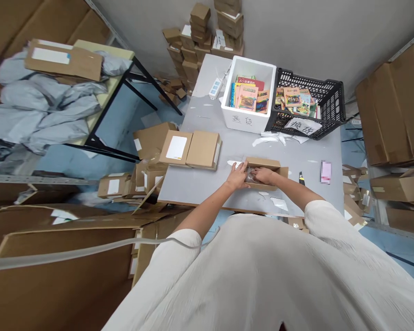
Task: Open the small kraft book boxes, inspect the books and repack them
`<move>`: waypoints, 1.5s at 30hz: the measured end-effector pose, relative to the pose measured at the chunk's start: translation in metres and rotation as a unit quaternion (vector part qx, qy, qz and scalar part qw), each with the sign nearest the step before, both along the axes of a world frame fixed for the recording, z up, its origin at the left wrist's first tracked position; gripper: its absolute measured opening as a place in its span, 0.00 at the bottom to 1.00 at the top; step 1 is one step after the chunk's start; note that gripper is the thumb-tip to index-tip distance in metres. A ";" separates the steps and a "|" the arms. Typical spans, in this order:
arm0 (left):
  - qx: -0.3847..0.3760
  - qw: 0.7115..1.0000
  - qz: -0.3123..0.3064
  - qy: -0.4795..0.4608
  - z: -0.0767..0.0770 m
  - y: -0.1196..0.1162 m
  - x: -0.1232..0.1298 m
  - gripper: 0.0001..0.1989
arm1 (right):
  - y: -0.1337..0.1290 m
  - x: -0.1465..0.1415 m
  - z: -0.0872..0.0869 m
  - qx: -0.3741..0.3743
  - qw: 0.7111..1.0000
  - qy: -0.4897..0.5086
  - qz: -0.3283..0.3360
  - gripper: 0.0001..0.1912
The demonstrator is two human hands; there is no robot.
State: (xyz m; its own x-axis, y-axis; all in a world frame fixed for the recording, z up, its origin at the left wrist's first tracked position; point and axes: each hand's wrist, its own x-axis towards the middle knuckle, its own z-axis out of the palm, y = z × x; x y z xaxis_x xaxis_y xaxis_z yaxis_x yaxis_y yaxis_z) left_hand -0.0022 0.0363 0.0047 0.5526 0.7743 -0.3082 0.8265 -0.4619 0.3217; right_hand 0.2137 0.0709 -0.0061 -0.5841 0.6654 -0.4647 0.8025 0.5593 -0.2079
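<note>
Left hand (239, 176) on the open carton's (263, 162) left end | right hand (263, 175) dipping inside | fingers: can't tell, either hand, whether pinching | carton: grey table (236, 145), near edge, left of the cutter (301, 178)

Loose, finely creased white shirt (269, 266); at its sides, short wide sleeves (326, 218), a pale cable-like strip (89, 250) crossing the left.

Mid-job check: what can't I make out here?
All in the head view:
- Contents of the open box: mostly hidden by left hand and right hand.
- White label on tabletop box: print too small.
- Pink object: details pixelated.
- Large carton: cut off by left edge.
</note>
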 end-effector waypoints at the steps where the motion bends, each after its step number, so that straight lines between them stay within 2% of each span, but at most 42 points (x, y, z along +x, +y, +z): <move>1: -0.002 1.000 0.001 -0.002 -0.001 0.000 0.000 0.33 | 0.000 0.000 -0.002 -0.024 0.998 -0.001 0.058 0.05; 3: -0.003 1.000 0.004 -0.007 -0.003 -0.001 -0.001 0.33 | 0.002 -0.001 -0.006 -0.061 0.988 -0.005 0.144 0.10; 7: 0.007 1.000 0.004 -0.009 -0.006 -0.002 -0.003 0.31 | 0.004 -0.002 -0.014 -0.069 0.988 -0.032 0.133 0.14; 9: 0.013 1.000 0.003 -0.009 -0.007 -0.002 -0.004 0.30 | 0.005 -0.003 -0.019 -0.055 0.987 -0.033 0.148 0.14; 14: 0.039 0.999 0.000 -0.016 -0.009 -0.003 -0.004 0.28 | 0.009 0.001 -0.037 0.022 0.958 -0.029 0.283 0.11; 19: 0.041 0.999 0.007 -0.022 -0.010 -0.003 -0.004 0.27 | 0.011 0.007 -0.046 0.045 0.954 -0.021 0.297 0.09; 27: 0.046 0.999 0.009 -0.027 -0.012 -0.001 -0.004 0.25 | 0.003 0.015 -0.028 0.063 0.969 0.033 0.236 0.11; 30: 0.044 0.999 0.010 -0.022 -0.012 0.000 -0.003 0.25 | -0.002 0.018 -0.015 0.061 0.974 0.052 0.211 0.11; 35: 0.040 0.999 0.016 -0.007 -0.014 0.002 -0.002 0.27 | -0.007 0.034 0.011 0.084 0.971 0.045 0.218 0.11; 37: 0.040 0.999 0.014 -0.001 -0.014 0.003 -0.002 0.28 | -0.008 0.046 0.025 0.092 0.976 0.052 0.190 0.12; 40: 0.042 0.999 0.010 0.009 -0.014 0.005 -0.003 0.28 | -0.010 0.071 0.048 0.098 0.987 0.082 0.097 0.10; 43: 0.038 0.999 0.009 0.024 -0.012 0.006 -0.002 0.27 | -0.012 0.102 0.071 0.131 0.981 0.134 -0.043 0.06; 45: 0.035 0.999 0.008 0.035 -0.010 0.007 -0.001 0.28 | -0.013 0.127 0.083 0.171 0.949 0.205 -0.166 0.07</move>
State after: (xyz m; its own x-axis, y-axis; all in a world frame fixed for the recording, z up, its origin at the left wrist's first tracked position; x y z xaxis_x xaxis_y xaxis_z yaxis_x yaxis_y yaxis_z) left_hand -0.0034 0.0434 -0.0051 0.5198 0.8035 -0.2901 0.8529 -0.4687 0.2298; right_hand 0.3408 0.0580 0.0767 -0.4005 0.9157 0.0320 0.8377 0.3800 -0.3922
